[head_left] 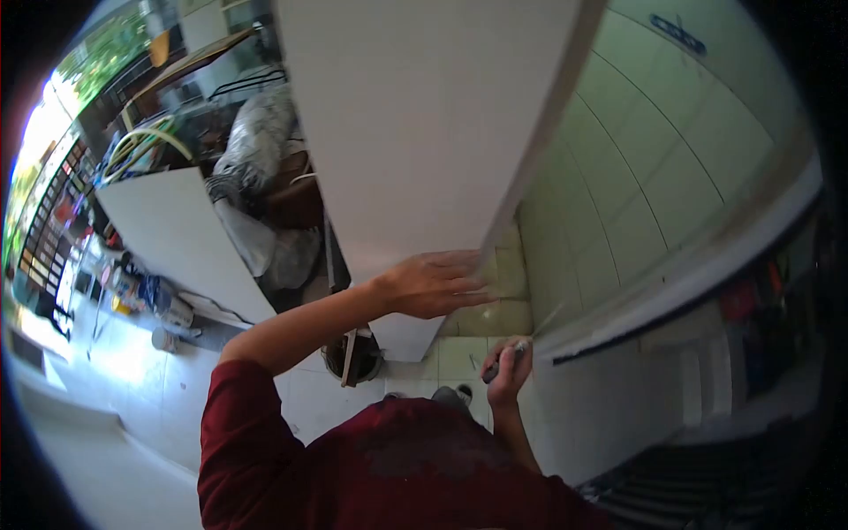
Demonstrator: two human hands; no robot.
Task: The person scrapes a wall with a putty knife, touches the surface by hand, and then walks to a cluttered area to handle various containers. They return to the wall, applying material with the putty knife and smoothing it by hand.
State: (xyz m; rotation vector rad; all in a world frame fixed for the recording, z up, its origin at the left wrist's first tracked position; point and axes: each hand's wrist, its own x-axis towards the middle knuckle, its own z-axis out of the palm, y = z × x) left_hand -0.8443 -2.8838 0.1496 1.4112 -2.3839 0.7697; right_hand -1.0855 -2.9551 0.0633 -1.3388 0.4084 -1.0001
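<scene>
A tall white panel (415,132), probably a door, stands upright in front of me. My left hand (433,283) lies flat against its lower part, fingers stretched out towards its right edge. Lower and to the right, my right hand (510,369) is closed around a hand tool (491,373) with a dark grey handle. A thin light line runs up and right from that fist, perhaps the tool's shaft; its exact kind is too small to make out.
Pale green tiled wall (618,168) rises at right, beside a white frame edge (689,274). Left of the panel, a cabinet holds a wrapped silvery bundle (256,132) and clutter. A bucket (358,362) stands on the tiled floor (424,367). Containers (163,300) are farther left.
</scene>
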